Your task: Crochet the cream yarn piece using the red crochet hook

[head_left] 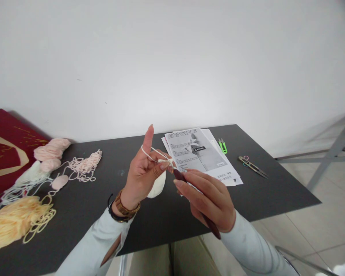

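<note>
My left hand [145, 168] is closed in a pinch on a small piece of white crochet work [170, 164], its index finger raised. White yarn [145, 152] loops around that finger and runs to the piece. In my right hand [211, 195] is a crochet hook [213, 229] with a dark brown handle, its tip end at the crochet work; the tip itself is too small to make out. Under my left hand, partly hidden by it, a white ball of yarn [157, 186] lies on the black table [149, 230].
Printed sheets [215, 157] lie behind my hands. To their right are green thread snips [222, 145] and metal scissors [253, 166]. At the left are pink yarn [53, 149], a loose pink tangle [84, 165], yellow yarn [14, 220] and a red bag [8, 149]. A white wall stands behind.
</note>
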{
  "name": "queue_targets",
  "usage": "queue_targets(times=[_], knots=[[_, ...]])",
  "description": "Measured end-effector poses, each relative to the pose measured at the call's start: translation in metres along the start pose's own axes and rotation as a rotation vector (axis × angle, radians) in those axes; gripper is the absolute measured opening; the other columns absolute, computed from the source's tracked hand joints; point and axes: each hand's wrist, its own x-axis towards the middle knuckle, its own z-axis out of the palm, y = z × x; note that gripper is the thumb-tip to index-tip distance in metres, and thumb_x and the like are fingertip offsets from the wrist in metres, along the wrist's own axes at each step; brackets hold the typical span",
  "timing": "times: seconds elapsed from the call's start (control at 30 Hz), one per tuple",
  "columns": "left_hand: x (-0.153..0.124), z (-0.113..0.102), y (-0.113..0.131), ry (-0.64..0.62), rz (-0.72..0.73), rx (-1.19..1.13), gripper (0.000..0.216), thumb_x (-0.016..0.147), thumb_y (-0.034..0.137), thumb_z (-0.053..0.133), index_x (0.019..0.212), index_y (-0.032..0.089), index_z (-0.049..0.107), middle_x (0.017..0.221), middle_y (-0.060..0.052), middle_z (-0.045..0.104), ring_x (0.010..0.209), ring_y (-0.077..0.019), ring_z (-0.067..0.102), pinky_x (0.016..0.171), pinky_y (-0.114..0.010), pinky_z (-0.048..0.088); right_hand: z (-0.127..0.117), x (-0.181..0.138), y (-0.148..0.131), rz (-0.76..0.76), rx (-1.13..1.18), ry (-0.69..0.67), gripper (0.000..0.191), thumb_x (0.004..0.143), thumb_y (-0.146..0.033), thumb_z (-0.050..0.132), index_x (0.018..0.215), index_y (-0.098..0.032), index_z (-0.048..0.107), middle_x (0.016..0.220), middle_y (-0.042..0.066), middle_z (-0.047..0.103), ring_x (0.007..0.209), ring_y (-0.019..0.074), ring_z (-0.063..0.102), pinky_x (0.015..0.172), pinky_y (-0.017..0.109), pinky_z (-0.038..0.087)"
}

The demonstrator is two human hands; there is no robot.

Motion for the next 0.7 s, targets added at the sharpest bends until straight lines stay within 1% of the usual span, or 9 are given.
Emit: queue_targets(times=[0.1, 0.3, 0.47, 0.53, 0.7], knots=[[0.0, 0.0, 0.0, -0.009, -0.025, -0.002, 0.081, 0.083, 0.015, 0.068, 0.15, 0.037, 0.029, 0.074, 0.001, 0.067, 0.073, -0.0154, 0.064, 0.066, -0.027, 0.055, -0.006, 0.002, -0.004, 0.042, -0.016, -0.013, 0.021, 0.091, -0.011, 0.053, 0.107, -0.01, 0.066, 0.097, 0.012, 0.073, 0.102, 0.0192, 0.068, 0.087, 0.032, 0.061], [0.0, 0.001, 0.003, -0.037, -0.093, -0.038, 0.076, 0.083, 0.015, 0.068, 0.148, 0.037, 0.035, 0.073, 0.001, 0.066, 0.073, -0.0148, 0.063, 0.069, -0.028, 0.054, -0.009, 0.006, -0.007, -0.074, -0.107, -0.007, 0.016, 0.085, -0.011, 0.064, 0.099, -0.007, 0.069, 0.089, 0.012, 0.075, 0.09, 0.0194, 0.071, 0.087, 0.034, 0.061], [0.0, -0.003, 0.003, -0.089, -0.139, -0.023, 0.078, 0.084, 0.014, 0.067, 0.149, 0.038, 0.032, 0.079, -0.001, 0.068, 0.072, -0.0142, 0.063, 0.069, -0.028, 0.053, -0.015, 0.011, -0.007, -0.035, -0.08, -0.046, 0.016, 0.088, -0.011, 0.058, 0.099, -0.008, 0.069, 0.089, 0.011, 0.075, 0.089, 0.0185, 0.07, 0.087, 0.034, 0.061], [0.0, -0.004, 0.003, -0.105, -0.152, -0.019, 0.078, 0.084, 0.014, 0.066, 0.149, 0.039, 0.031, 0.078, -0.001, 0.067, 0.073, -0.014, 0.063, 0.069, -0.027, 0.052, -0.019, 0.015, -0.008, -0.024, -0.064, -0.069, 0.016, 0.089, -0.011, 0.056, 0.099, -0.007, 0.068, 0.089, 0.011, 0.075, 0.088, 0.0189, 0.07, 0.085, 0.033, 0.061], [0.0, -0.002, 0.005, -0.108, -0.177, -0.022, 0.075, 0.084, 0.014, 0.066, 0.148, 0.039, 0.035, 0.077, 0.0, 0.067, 0.071, -0.0124, 0.062, 0.068, -0.025, 0.051, -0.028, 0.022, -0.013, -0.043, -0.095, -0.122, 0.016, 0.09, -0.012, 0.056, 0.098, -0.007, 0.068, 0.087, 0.011, 0.076, 0.083, 0.0194, 0.071, 0.079, 0.033, 0.061]])
